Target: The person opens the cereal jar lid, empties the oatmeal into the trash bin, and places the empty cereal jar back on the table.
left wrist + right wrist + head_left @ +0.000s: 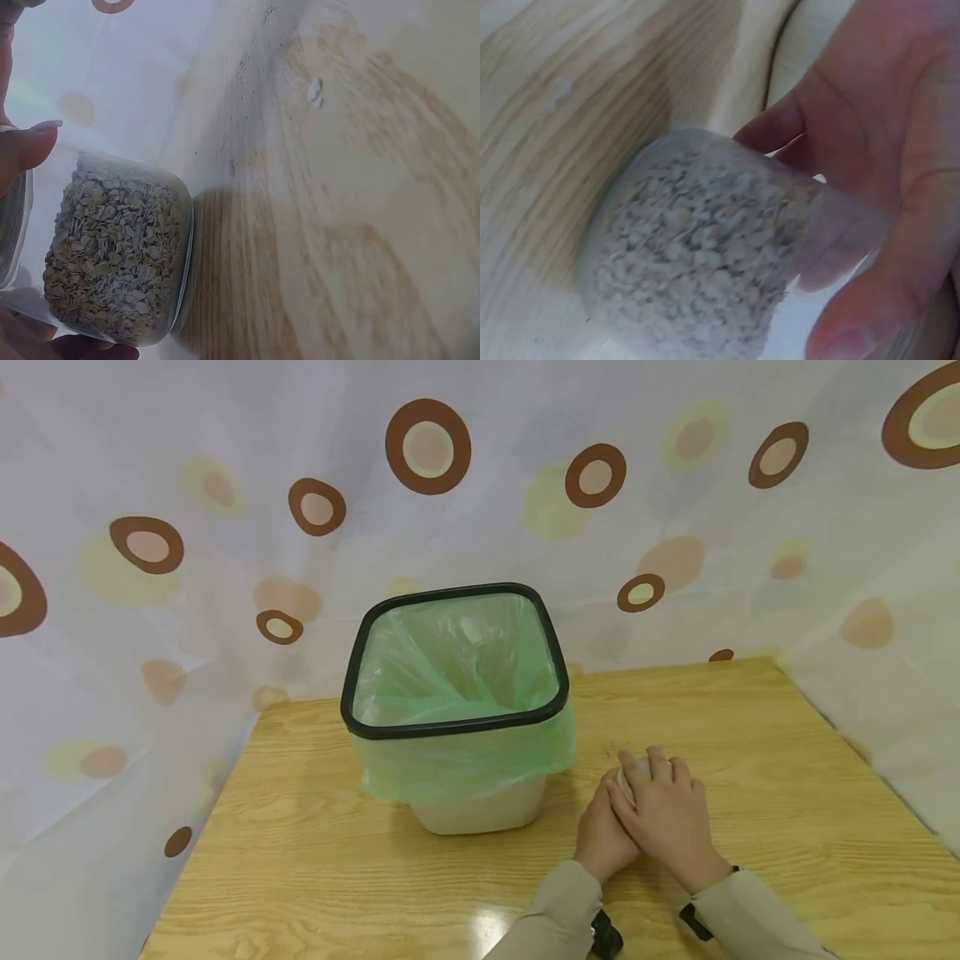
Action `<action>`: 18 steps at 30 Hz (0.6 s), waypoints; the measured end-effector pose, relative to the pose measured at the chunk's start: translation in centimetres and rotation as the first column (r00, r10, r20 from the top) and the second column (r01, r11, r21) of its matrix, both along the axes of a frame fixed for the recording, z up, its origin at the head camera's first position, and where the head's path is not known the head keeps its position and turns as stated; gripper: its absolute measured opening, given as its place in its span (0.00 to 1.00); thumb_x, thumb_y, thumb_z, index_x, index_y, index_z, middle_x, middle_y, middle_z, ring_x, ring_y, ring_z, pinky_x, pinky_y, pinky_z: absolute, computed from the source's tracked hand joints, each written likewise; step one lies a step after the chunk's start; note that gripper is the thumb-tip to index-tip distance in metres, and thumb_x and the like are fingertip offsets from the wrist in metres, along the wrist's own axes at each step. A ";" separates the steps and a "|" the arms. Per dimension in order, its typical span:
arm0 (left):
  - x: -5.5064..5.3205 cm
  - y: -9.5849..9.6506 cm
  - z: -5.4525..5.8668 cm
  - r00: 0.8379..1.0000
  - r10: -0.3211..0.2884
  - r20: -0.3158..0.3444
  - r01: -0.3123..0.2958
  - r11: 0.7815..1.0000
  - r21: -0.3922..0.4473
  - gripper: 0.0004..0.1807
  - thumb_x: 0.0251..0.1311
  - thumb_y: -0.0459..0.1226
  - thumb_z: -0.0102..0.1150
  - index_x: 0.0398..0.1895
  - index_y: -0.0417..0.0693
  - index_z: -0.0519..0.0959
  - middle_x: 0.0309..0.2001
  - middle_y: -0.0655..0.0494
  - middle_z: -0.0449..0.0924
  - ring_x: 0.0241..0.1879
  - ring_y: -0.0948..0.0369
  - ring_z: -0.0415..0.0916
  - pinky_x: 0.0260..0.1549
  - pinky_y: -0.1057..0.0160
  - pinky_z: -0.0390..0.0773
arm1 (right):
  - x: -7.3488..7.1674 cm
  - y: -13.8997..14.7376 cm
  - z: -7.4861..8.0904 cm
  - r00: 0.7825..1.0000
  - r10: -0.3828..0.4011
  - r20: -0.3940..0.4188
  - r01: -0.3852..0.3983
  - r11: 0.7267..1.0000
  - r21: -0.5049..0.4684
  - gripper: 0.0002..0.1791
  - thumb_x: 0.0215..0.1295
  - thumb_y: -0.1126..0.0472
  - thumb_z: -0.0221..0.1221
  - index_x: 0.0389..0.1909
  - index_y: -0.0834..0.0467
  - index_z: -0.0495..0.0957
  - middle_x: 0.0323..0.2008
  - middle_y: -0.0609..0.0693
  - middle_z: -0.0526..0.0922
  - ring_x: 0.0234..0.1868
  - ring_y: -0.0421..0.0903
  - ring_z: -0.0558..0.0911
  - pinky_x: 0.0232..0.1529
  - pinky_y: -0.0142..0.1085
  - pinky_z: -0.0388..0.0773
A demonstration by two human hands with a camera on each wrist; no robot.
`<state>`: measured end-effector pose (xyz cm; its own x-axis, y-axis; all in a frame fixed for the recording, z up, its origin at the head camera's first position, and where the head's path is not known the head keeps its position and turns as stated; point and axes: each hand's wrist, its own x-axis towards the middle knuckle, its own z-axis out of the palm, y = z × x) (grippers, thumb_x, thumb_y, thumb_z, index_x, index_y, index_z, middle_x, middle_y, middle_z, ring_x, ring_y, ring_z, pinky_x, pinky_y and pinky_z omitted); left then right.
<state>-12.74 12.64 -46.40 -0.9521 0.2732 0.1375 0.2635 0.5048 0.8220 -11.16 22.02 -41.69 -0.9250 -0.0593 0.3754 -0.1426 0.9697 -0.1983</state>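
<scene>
A clear jar (112, 255) of oat flakes stands on the wooden table, right of the bin. Its pale round lid (626, 787) shows only in part between the hands in the head view. My left hand (602, 837) holds the jar's side from the left. Over the top lies my right hand (670, 814), gripping the lid, its fingers spread across it. In the right wrist view the oats (697, 262) fill the lower jar, and the right thumb and fingers go round the upper part.
A white bin (480, 810) with a black rim and green liner bag (465, 768) stands left of the hands. Small white flakes (315, 91) lie on the wooden table (300, 860). A sheet (495, 535) printed with circles hangs behind the table.
</scene>
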 end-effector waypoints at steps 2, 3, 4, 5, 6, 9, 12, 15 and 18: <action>-0.1 0.0 0.0 1.000 0.005 0.013 -0.005 1.000 0.000 0.38 0.54 0.46 0.69 0.67 0.47 0.66 0.57 0.55 0.75 0.52 0.60 0.76 0.47 0.61 0.77 | -0.1 0.2 -0.2 0.999 0.026 -0.045 -0.026 1.000 0.004 0.25 0.65 0.52 0.57 0.59 0.61 0.76 0.54 0.73 0.72 0.51 0.74 0.72 0.40 0.66 0.71; -0.1 -0.1 0.0 1.000 0.005 0.016 -0.005 1.000 0.000 0.38 0.54 0.46 0.69 0.67 0.47 0.66 0.57 0.55 0.75 0.52 0.60 0.76 0.47 0.61 0.77 | -0.1 0.3 -0.3 0.997 0.041 -0.066 -0.041 0.999 0.007 0.24 0.64 0.52 0.58 0.58 0.60 0.77 0.53 0.73 0.73 0.50 0.73 0.72 0.39 0.66 0.71; -0.2 -0.1 0.1 1.000 0.004 0.019 -0.004 1.000 0.001 0.38 0.53 0.46 0.70 0.67 0.47 0.66 0.57 0.56 0.75 0.52 0.60 0.76 0.46 0.61 0.77 | -0.2 0.4 -0.4 0.995 0.057 -0.085 -0.057 0.998 0.010 0.24 0.64 0.53 0.58 0.57 0.60 0.78 0.52 0.73 0.73 0.49 0.73 0.73 0.39 0.66 0.72; -0.2 -0.1 0.0 1.000 0.002 0.022 -0.002 1.000 0.003 0.39 0.53 0.46 0.70 0.67 0.48 0.66 0.57 0.56 0.75 0.51 0.61 0.76 0.46 0.61 0.77 | -0.2 0.6 -0.5 0.992 0.074 -0.099 -0.073 0.997 0.013 0.23 0.63 0.53 0.58 0.57 0.60 0.78 0.52 0.72 0.74 0.48 0.72 0.73 0.38 0.65 0.72; -0.2 -0.1 0.1 1.000 0.000 0.026 0.000 1.000 0.005 0.39 0.53 0.47 0.70 0.67 0.48 0.65 0.57 0.56 0.75 0.51 0.60 0.77 0.46 0.60 0.77 | -0.3 0.7 -0.6 0.990 0.091 -0.110 -0.089 0.996 0.017 0.23 0.63 0.53 0.59 0.56 0.59 0.78 0.51 0.71 0.74 0.48 0.72 0.74 0.38 0.65 0.72; -0.3 -0.1 0.0 0.999 0.004 0.053 -0.005 1.000 0.014 0.41 0.52 0.48 0.71 0.68 0.49 0.65 0.57 0.57 0.75 0.51 0.61 0.76 0.46 0.59 0.77 | -0.4 1.2 -0.7 0.982 0.144 -0.124 -0.141 0.989 0.034 0.22 0.62 0.53 0.60 0.55 0.58 0.79 0.51 0.69 0.75 0.48 0.70 0.74 0.37 0.64 0.72; -0.4 0.0 -0.1 0.997 0.010 0.077 -0.012 1.000 0.016 0.43 0.50 0.48 0.72 0.69 0.50 0.64 0.58 0.57 0.75 0.52 0.60 0.76 0.46 0.58 0.77 | -0.5 1.6 -0.6 0.977 0.185 -0.105 -0.182 0.983 0.039 0.22 0.62 0.53 0.60 0.56 0.58 0.78 0.52 0.68 0.75 0.49 0.69 0.74 0.37 0.64 0.72; -0.5 0.0 -0.2 0.996 0.010 0.085 -0.011 1.000 0.008 0.43 0.50 0.48 0.72 0.69 0.49 0.64 0.58 0.58 0.75 0.52 0.61 0.76 0.47 0.58 0.77 | -0.4 1.6 -0.3 0.982 0.182 -0.048 -0.181 0.983 0.026 0.24 0.64 0.52 0.60 0.59 0.57 0.77 0.55 0.68 0.73 0.52 0.70 0.73 0.42 0.65 0.71; -0.6 0.2 -0.3 0.997 -0.001 0.072 0.001 1.000 -0.009 0.42 0.52 0.49 0.71 0.69 0.49 0.64 0.59 0.59 0.74 0.53 0.62 0.75 0.47 0.59 0.76 | -0.1 1.2 0.2 0.993 0.109 0.038 -0.108 0.994 -0.014 0.27 0.68 0.47 0.56 0.63 0.58 0.73 0.60 0.72 0.68 0.56 0.75 0.68 0.46 0.71 0.64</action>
<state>-13.29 12.85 -46.68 -0.9591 0.2751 0.0664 0.2047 0.5123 0.8341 -11.28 23.24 -41.45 -0.9273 -0.1558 0.3404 -0.2387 0.9466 -0.2169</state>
